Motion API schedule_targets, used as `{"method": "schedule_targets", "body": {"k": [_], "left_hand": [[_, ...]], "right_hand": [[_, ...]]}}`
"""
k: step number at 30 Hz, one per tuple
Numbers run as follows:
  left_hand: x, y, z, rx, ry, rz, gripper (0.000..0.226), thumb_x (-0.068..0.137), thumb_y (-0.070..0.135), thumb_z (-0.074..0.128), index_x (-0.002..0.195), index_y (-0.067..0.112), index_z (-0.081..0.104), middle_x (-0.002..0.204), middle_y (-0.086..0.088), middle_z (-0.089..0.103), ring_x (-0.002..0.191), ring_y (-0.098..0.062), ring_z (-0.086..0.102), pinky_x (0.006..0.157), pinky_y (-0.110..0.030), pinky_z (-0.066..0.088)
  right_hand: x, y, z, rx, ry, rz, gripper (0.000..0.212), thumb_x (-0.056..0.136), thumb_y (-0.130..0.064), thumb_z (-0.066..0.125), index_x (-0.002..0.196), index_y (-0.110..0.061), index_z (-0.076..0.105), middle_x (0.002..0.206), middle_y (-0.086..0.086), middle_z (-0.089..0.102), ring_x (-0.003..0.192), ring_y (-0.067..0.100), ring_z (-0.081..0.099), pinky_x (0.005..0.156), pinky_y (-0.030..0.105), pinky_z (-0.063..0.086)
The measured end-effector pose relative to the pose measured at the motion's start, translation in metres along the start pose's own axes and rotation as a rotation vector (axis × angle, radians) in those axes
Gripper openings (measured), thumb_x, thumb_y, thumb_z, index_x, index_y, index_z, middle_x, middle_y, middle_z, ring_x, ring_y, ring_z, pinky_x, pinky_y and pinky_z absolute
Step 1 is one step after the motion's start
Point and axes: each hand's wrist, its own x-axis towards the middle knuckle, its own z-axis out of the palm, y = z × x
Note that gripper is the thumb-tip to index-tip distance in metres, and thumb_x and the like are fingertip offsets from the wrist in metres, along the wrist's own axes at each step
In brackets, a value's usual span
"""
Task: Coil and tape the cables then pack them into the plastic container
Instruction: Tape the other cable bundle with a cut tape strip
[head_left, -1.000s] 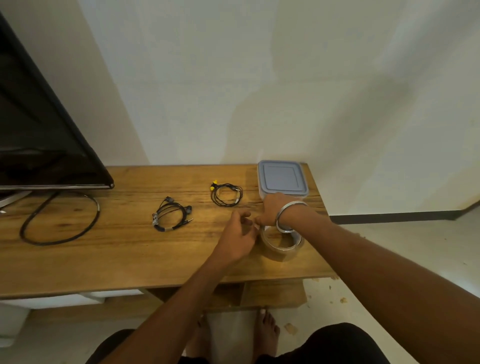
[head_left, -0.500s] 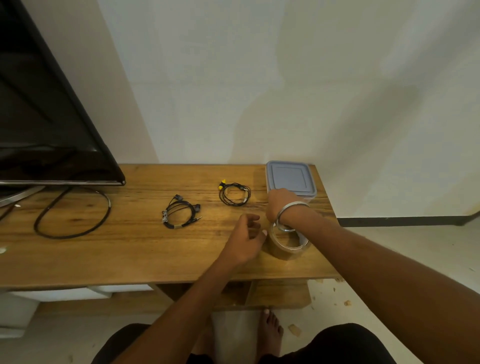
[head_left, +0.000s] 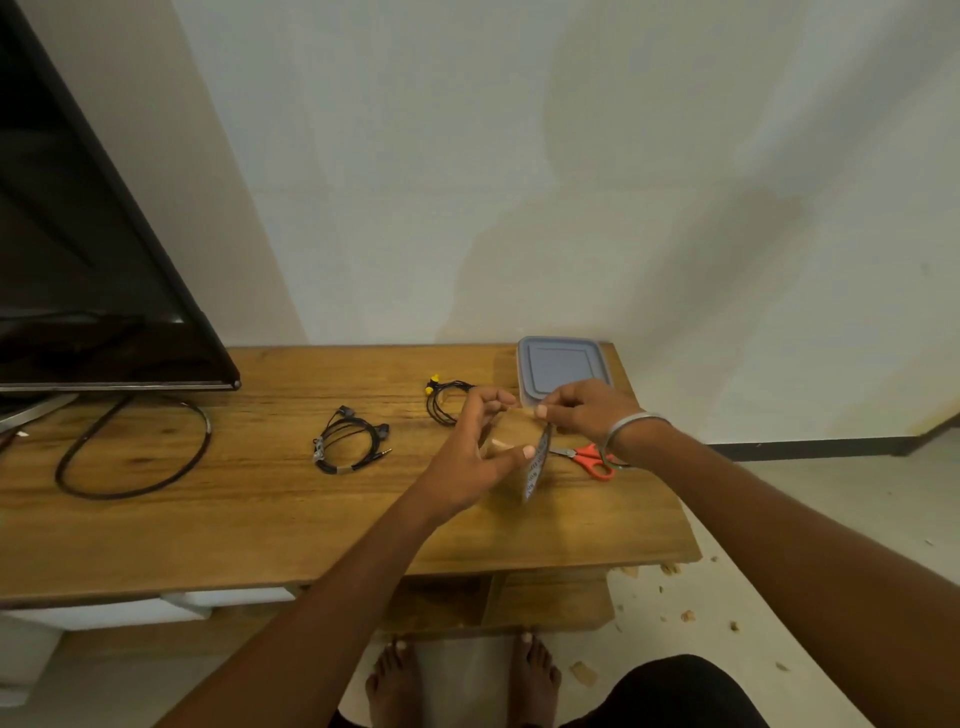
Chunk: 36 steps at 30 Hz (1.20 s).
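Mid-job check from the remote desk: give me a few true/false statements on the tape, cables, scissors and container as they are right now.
1. Both hands hold the tape roll above the table. True: left hand, right hand.
2. The plastic container has its lid off. False: the grey lid is on.
3. Red-handled scissors lie on the table. True.
4. The cable with yellow plugs is inside the container. False: it lies on the table beside it.
5. The earphone cable is held by the left hand. False: it lies untouched.
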Motion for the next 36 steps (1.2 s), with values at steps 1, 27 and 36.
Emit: {"method": "schedule_targets", "body": {"k": [1, 27, 36], "left_hand": [[0.001, -0.002, 0.001, 0.027, -0.008, -0.006, 0.05, 0.079, 0.029, 0.075, 0.117, 0.036, 0.043, 0.131, 0.001, 0.048, 0.125, -0.011, 0.05, 0.101, -0.03, 0.047], [0.02, -0.008, 0.014, 0.339, -0.027, 0.177, 0.02, 0.082, 0.032, 0.076, 0.1, 0.03, 0.068, 0.118, 0.008, 0.053, 0.116, -0.004, 0.052, 0.101, -0.029, 0.042], [0.02, -0.008, 0.017, 0.249, -0.025, 0.171, 0.029, 0.082, 0.03, 0.076, 0.11, 0.025, 0.073, 0.119, 0.009, 0.062, 0.119, -0.011, 0.056, 0.103, -0.033, 0.042]], "right_hand": [[0.001, 0.007, 0.001, 0.052, 0.001, -0.003, 0.01, 0.087, -0.025, 0.065, 0.085, -0.016, 0.069, 0.082, 0.001, 0.069, 0.083, 0.018, 0.065, 0.075, 0.027, 0.054], [0.005, 0.037, 0.01, 0.318, 0.138, -0.224, 0.011, 0.081, -0.011, 0.07, 0.075, -0.019, 0.065, 0.079, -0.003, 0.067, 0.078, 0.012, 0.066, 0.072, 0.022, 0.053], [0.005, 0.038, 0.005, 0.412, 0.092, -0.235, 0.009, 0.079, -0.012, 0.071, 0.076, -0.019, 0.066, 0.08, -0.002, 0.066, 0.082, 0.016, 0.064, 0.078, 0.033, 0.056]]}}
